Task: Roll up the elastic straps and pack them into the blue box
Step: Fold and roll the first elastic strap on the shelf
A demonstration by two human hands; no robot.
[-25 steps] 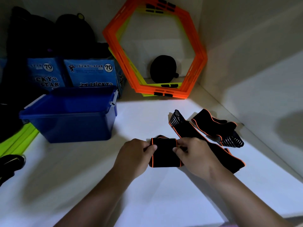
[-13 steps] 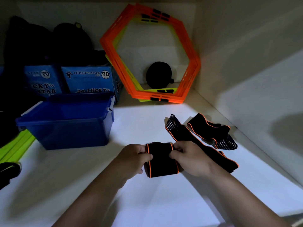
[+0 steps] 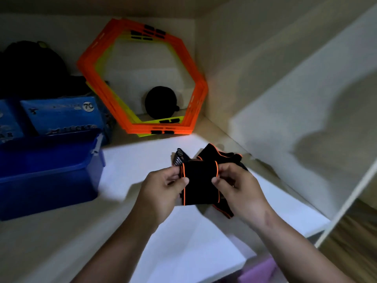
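Note:
A black elastic strap with orange edging (image 3: 200, 183) is held up above the white shelf, partly rolled. My left hand (image 3: 163, 190) pinches its left edge and my right hand (image 3: 238, 188) pinches its right edge. The strap's loose tail trails down behind my right hand. A second black and orange strap (image 3: 220, 155) lies on the shelf just behind, partly hidden by the held one. The open blue box (image 3: 51, 172) stands at the left of the shelf, about a hand's width from my left hand.
Orange and yellow hexagon frames (image 3: 193, 99) lean against the back wall with a black round object (image 3: 161, 104) behind them. Blue printed cartons (image 3: 61, 113) stand behind the blue box. The cupboard side wall (image 3: 285, 99) rises on the right.
Both hands have lifted the strap off the shelf and turned it more upright. The view has shifted, so the blue box and hexagon frames now sit further left.

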